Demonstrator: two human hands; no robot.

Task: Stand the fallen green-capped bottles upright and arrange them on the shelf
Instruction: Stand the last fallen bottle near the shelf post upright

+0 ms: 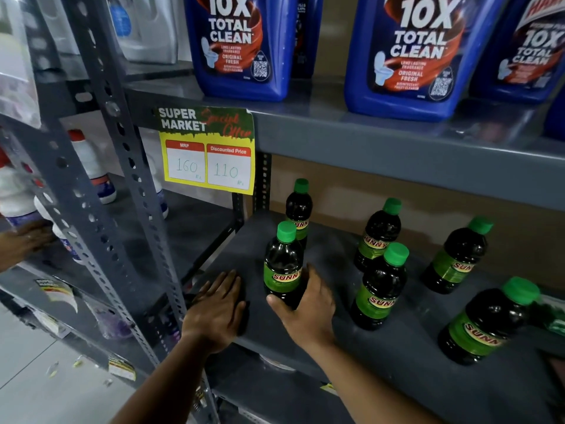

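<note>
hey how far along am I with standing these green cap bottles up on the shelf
Mostly done: six green-capped bottles stand upright on the shelf. In hand: your right hand has its grip around the front-left bottle; your left hand lies flat on the shelf beside it. Left: something green at the far right edge may be a fallen bottle, and the spacing is uneven.

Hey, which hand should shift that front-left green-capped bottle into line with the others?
Right. The right hand already wraps the base of the front-left bottle, while the left hand lies flat on the shelf beside it, touching no bottle.
</note>
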